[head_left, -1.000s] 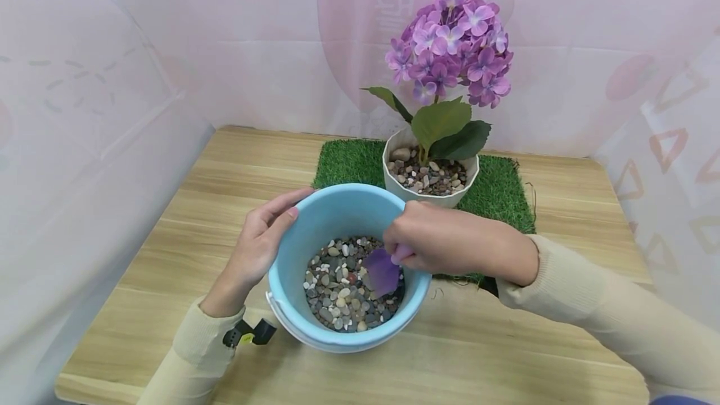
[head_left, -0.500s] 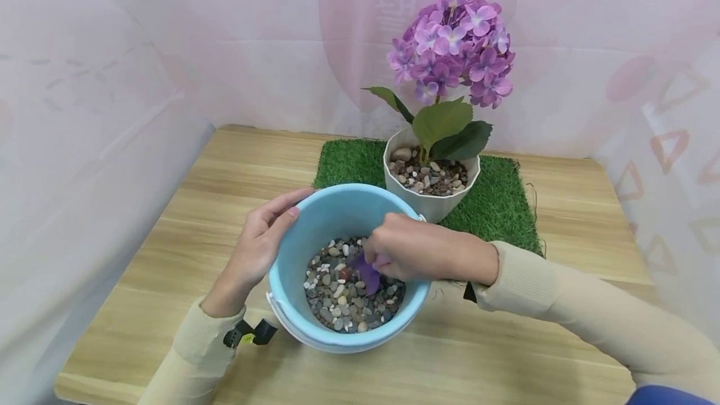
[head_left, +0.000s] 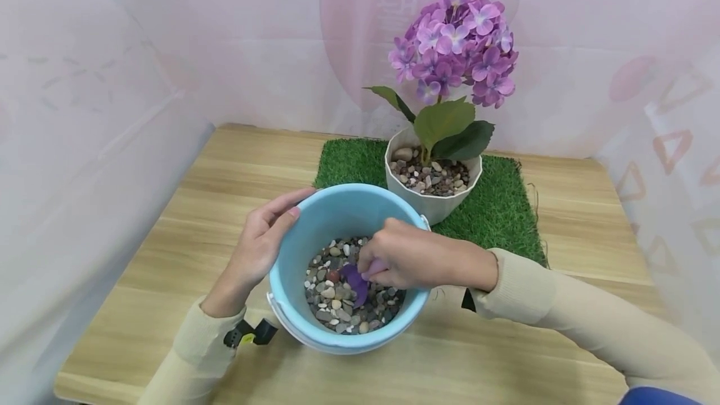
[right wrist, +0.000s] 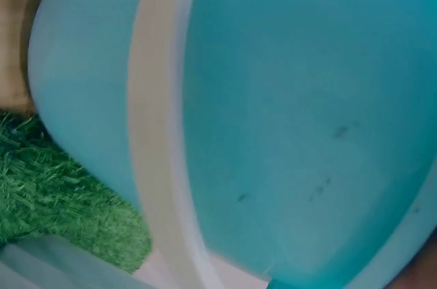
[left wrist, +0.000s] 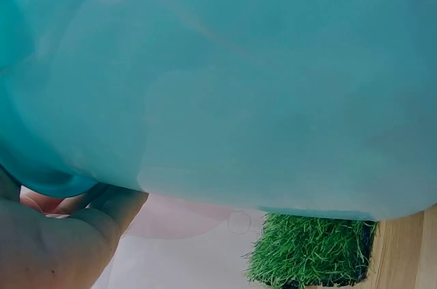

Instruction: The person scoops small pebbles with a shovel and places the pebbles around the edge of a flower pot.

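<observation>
A light blue bucket [head_left: 353, 200] stands at the front middle of the table, with mixed pebbles [head_left: 330, 305] covering its bottom. My left hand [head_left: 255, 245] holds the bucket's left rim, thumb on the edge and fingers along the outside; the left wrist view shows that hand [left wrist: 61, 241] under the lip. Inside the bucket, my right hand [head_left: 407, 255] grips a small purple shovel [head_left: 355, 285] by its handle, most of which the fingers hide. The shovel's blade is partly sunk among the pebbles. In the right wrist view the bucket wall [right wrist: 293, 111] fills most of the picture.
Behind the bucket, a white pot [head_left: 433, 205] holds pebbles and a purple hydrangea [head_left: 455, 49]. It stands on a green artificial grass mat [head_left: 506, 211]. The bucket's white handle [head_left: 281, 317] hangs down. Fabric walls enclose the wooden table [head_left: 185, 205].
My right hand has moved left and a little down into the bucket, pushing the shovel's blade through the pebbles. A reddish pebble has shifted left. The left hand stays at the rim.
</observation>
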A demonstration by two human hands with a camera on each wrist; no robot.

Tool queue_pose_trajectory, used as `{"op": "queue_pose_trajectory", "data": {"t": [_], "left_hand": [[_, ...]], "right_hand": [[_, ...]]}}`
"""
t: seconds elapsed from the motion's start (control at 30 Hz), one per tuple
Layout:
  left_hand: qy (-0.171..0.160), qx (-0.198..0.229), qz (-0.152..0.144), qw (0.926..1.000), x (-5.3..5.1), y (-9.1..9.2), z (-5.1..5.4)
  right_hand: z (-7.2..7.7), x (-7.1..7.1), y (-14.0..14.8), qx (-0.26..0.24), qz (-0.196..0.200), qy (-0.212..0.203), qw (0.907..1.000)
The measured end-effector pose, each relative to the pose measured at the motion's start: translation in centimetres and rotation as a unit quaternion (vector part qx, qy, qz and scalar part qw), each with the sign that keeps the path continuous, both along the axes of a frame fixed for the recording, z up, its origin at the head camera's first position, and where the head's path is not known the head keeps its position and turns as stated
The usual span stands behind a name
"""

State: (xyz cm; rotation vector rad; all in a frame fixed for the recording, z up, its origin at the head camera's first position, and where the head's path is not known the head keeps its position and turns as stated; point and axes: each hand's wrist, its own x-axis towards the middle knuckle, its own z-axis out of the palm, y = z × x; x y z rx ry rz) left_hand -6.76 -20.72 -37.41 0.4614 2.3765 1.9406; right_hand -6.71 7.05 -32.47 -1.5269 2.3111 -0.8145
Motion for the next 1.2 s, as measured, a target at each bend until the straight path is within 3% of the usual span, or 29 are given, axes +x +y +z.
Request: {"op": "queue_pose_trajectory", "data": {"t": [0.27, 0.67, 0.83, 1.2], "left_hand": [[-0.005, 0.005, -0.001, 1.0000, 0.0, 0.0, -0.1], [-0.001, 0.009, -0.004, 1.0000, -0.1, -0.1, -0.2], [-0.001, 0.014, -0.005, 0.9999, 0.0, -0.2, -0.2], [-0.006, 0.010, -0.001, 0.9999, 0.0, -0.1, 0.0]], "right_hand": [[-0.2, 0.1, -0.2, -0.043, 0.003, -0.024, 0.9988], [-0.2, 0.2, 0.4, -0.085, -0.030, -0.078, 0.9929], [-0.1, 0.3, 0.9, -0.112, -0.063, -0.108, 0.9858], [-0.5, 0.8, 2.2, -0.188, -0.122, -0.107, 0.9686]]}}
